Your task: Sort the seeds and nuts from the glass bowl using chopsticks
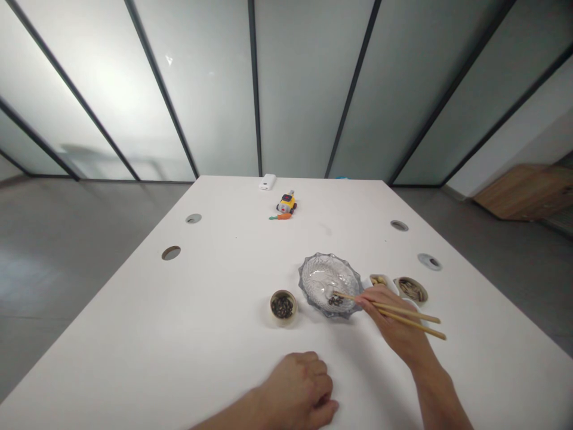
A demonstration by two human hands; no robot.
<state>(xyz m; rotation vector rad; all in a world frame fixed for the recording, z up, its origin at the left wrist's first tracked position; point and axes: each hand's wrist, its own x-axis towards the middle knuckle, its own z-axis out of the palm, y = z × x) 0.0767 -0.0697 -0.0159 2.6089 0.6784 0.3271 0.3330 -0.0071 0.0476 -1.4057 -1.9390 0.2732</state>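
Observation:
My right hand [388, 307] is closed around a pair of wooden chopsticks [409, 312]. Their tips reach into a clear glass bowl [320, 278] with a scalloped rim, beside several small dark pieces [335, 300] lying in it. Whether the tips pinch a piece is too small to tell. Left of the glass bowl stands a small round cup [283, 307] filled with similar dark pieces. My left hand [304, 388] rests on the table nearer to me, fingers curled together, with nothing visible in it.
Partly behind my right hand are a white dish [382, 282] with yellowish pieces and a round bowl [412, 291] with striped pieces. Farther back on the white table [215, 263] are a toy car [287, 203], an orange toy carrot [283, 217] and a white box [267, 182].

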